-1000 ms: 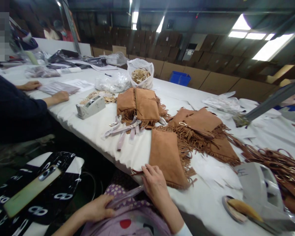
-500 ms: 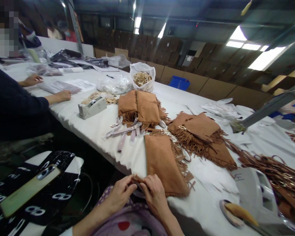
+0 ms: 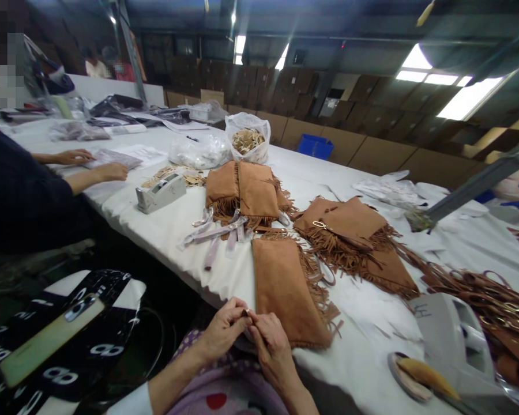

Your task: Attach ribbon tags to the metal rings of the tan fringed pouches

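Near the table's front edge, above my lap, my left hand (image 3: 227, 329) and my right hand (image 3: 268, 340) meet fingertip to fingertip. Both are closed in a pinch on a small piece, almost wholly hidden by the fingers; the earlier frame shows it as a narrow brown strap. Just right of my hands lies a tan suede fringed bag (image 3: 279, 282), its fringe to the right. Beyond it, several plastic-wrapped straps (image 3: 218, 233) lie before more tan fringed bags (image 3: 257, 190). Another pile of fringed bags (image 3: 346, 225), with a metal clasp on top, is further right.
A grey tape dispenser (image 3: 162, 193) stands at left. A larger white dispenser (image 3: 450, 334) and a tape roll (image 3: 409, 374) are at right, beside brown straps (image 3: 497, 311). A plastic bag (image 3: 248, 138) holds tan pieces. A co-worker's hands (image 3: 110, 172) rest at far left; a phone (image 3: 54, 340) lies on a patterned seat.
My hands have drawn together and the brown strap between them is now mostly covered. The co-worker's farther hand has moved right, onto the flat packet.
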### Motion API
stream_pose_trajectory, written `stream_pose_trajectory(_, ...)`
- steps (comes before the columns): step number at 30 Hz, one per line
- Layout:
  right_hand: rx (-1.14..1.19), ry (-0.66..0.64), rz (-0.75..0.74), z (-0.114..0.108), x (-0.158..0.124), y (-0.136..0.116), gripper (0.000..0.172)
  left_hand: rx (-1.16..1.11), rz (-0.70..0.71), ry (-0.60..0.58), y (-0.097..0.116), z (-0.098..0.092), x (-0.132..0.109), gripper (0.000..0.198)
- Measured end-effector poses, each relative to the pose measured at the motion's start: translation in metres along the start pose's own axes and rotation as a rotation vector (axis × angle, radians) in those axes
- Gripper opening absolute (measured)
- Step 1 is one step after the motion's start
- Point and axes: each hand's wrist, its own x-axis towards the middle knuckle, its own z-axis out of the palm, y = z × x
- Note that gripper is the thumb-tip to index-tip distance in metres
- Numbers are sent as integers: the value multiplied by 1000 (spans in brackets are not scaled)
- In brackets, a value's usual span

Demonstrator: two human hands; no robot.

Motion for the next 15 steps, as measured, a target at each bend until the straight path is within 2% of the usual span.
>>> stream_pose_trajectory(2, 127, 50, 72, -6, -2, 3, 31, -54, -36, 9, 6, 2, 4, 38)
stream_pose_trajectory(6, 354, 315, 427, -16, -8, 16, 44, -191, -129, 96, 12, 11, 13, 43)
stream_pose_trajectory(8, 441, 385, 542, -19, -11, 22, 51, -200, -131, 135, 12, 16, 16, 46)
stream_pose_trajectory(12, 461, 369, 550, -20, -14, 23, 51, -148, -147, 154, 11, 22, 18, 45)
stream_pose_trajectory(15, 395, 328, 490, -19, -14, 22, 44, -212, -176, 89, 10, 23, 19, 41)
